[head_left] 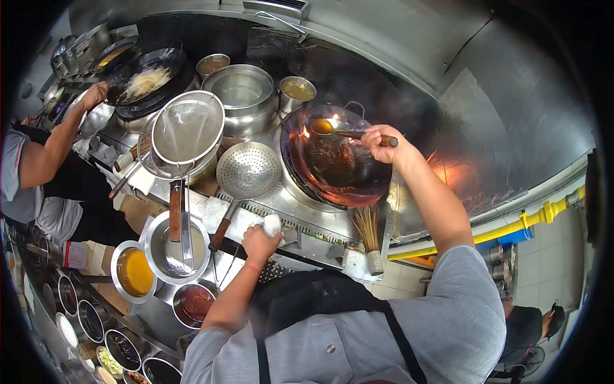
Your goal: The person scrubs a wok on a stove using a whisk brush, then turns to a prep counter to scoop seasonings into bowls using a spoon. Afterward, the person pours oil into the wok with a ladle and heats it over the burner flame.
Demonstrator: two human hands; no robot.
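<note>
My right hand is wrapped round the wooden handle of a ladle, whose bowl holds amber liquid above a dark wok. Orange glow and small flames show along the wok's rim, and its inside looks shiny. Lower down, my left hand is closed on a bunched white cloth at the front edge of the stove. Beside that hand lies a perforated strainer with a wooden grip. A bamboo brush leans near the front of the wok.
A mesh strainer rests left of a large steel pot. Bowls of yellow liquid and red sauce stand at my left. A co-worker handles another wok. A yellow pipe runs at right.
</note>
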